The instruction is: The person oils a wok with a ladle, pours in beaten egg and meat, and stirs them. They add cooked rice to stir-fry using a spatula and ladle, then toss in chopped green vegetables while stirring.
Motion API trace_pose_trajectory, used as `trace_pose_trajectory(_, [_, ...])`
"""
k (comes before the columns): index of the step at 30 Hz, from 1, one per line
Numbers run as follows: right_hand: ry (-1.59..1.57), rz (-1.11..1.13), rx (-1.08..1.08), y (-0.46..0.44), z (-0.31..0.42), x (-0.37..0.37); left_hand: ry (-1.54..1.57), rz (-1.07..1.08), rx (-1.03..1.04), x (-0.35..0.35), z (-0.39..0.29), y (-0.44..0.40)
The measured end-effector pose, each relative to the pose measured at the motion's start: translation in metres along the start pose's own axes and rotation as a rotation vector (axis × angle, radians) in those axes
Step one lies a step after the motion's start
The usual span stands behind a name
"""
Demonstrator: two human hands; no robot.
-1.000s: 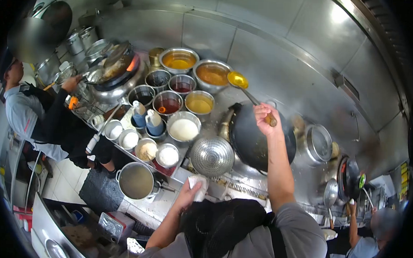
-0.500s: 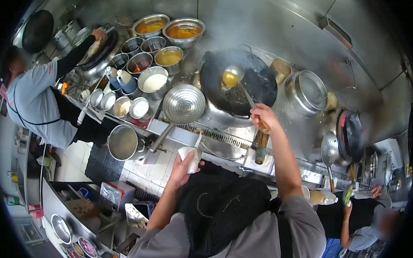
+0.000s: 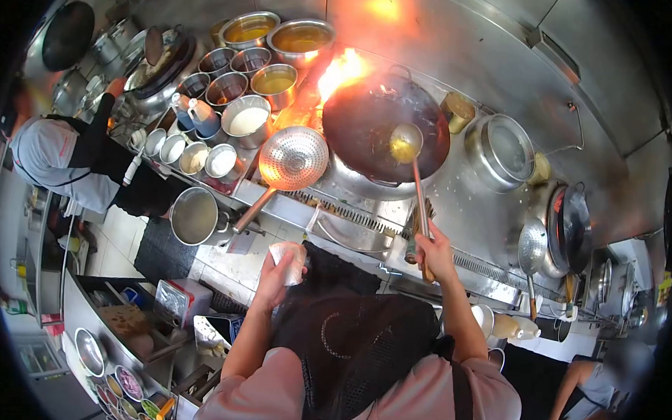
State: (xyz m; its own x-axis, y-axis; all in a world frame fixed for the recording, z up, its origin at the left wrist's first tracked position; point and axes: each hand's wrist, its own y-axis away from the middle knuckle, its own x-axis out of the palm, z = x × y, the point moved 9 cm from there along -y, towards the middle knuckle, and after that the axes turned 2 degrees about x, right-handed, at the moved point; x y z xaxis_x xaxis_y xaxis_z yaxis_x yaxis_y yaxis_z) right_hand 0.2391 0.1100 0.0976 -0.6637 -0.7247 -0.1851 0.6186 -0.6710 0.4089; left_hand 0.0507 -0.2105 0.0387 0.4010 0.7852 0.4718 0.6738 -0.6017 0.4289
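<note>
My right hand (image 3: 436, 252) is closed round the handle of a long ladle (image 3: 406, 143). The ladle's bowl, with yellow liquid in it, is over the dark inside of a large wok (image 3: 353, 129). My left hand (image 3: 273, 280) grips a folded white cloth (image 3: 287, 261) in front of the stove's edge, away from the wok. Bright flames (image 3: 342, 73) rise at the wok's back left rim. A perforated strainer (image 3: 293, 158) lies left of the wok, its handle sticking out over the counter edge.
Metal pots of sauces and a bowl of orange liquid (image 3: 300, 40) stand left of the wok. A steel pot (image 3: 504, 153) is to its right, with another strainer (image 3: 532, 245) beyond. One co-worker (image 3: 68, 156) works at far left; another person (image 3: 589, 385) is at lower right.
Flames have flared up behind the wok. My right hand has moved down and nearer me, bringing the ladle bowl to the right within the wok. My left hand has shifted slightly left with the cloth.
</note>
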Motion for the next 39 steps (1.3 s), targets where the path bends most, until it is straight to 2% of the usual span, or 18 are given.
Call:
trace_pose_trajectory(1, [-0.284, 0.091, 0.049, 0.002, 0.007, 0.014, 0.018, 0.031, -0.009, 0.006, -0.004, -0.002])
trace_pose_trajectory(2, [-0.287, 0.082, 0.047, -0.008, 0.013, 0.014, 0.014, 0.04, -0.011, 0.009, -0.007, -0.006])
trace_pose_trajectory(4, [-0.695, 0.28, 0.291, -0.032, 0.008, 0.036, -0.012, 0.105, -0.03, 0.02, -0.01, -0.015])
trace_pose_trajectory(9, [-0.694, 0.342, 0.192, -0.109, -0.008, 0.039, -0.051, 0.132, 0.043, 0.033, -0.021, -0.039])
trace_pose_trajectory(11, [0.259, -0.045, -0.184, -0.124, -0.01, 0.004, -0.063, 0.112, 0.095, 0.027, -0.031, -0.045])
trace_pose_trajectory(12, [0.262, -0.048, -0.184, -0.124, -0.023, -0.005, -0.068, 0.123, 0.117, 0.023, -0.037, -0.047])
trace_pose_trajectory(14, [0.796, -0.34, -0.442, -0.101, -0.02, -0.031, -0.061, 0.13, 0.139, 0.013, -0.045, -0.054])
trace_pose_trajectory(17, [0.606, -0.25, -0.303, -0.041, 0.001, -0.024, -0.035, 0.103, 0.087, -0.01, -0.055, -0.061])
trace_pose_trajectory(19, [0.1, -0.139, 0.064, -0.006, 0.014, 0.001, -0.023, 0.103, 0.042, -0.021, -0.056, -0.069])
trace_pose_trajectory(20, [0.103, -0.141, 0.066, 0.001, 0.031, 0.009, -0.02, 0.11, 0.0, -0.023, -0.055, -0.074])
trace_pose_trajectory(22, [-0.434, 0.031, 0.267, 0.004, 0.043, 0.044, -0.009, 0.139, -0.037, -0.021, -0.055, -0.085])
trace_pose_trajectory(24, [-0.6, 0.117, 0.313, -0.012, 0.05, 0.058, 0.001, 0.177, -0.08, -0.011, -0.053, -0.096])
trace_pose_trajectory(26, [-1.103, 0.484, 0.466, -0.041, 0.03, 0.085, 0.038, 0.213, -0.18, 0.003, -0.045, -0.105])
trace_pose_trajectory(30, [-1.295, 0.442, 0.41, -0.095, 0.03, 0.097, 0.05, 0.235, -0.22, 0.036, -0.043, -0.114])
trace_pose_trajectory(33, [-1.103, 0.273, 0.155, -0.104, 0.02, 0.079, 0.036, 0.303, -0.264, 0.055, -0.028, -0.126])
trace_pose_trajectory(34, [-1.109, 0.284, 0.157, -0.09, 0.025, 0.082, 0.03, 0.294, -0.258, 0.06, -0.026, -0.131])
trace_pose_trajectory(36, [-1.008, 0.126, 0.231, -0.057, 0.028, 0.07, 0.055, 0.24, -0.346, 0.075, -0.01, -0.143])
trace_pose_trajectory(39, [-0.989, 0.197, 0.353, -0.017, 0.058, 0.065, 0.081, 0.177, -0.365, 0.1, 0.021, -0.183])
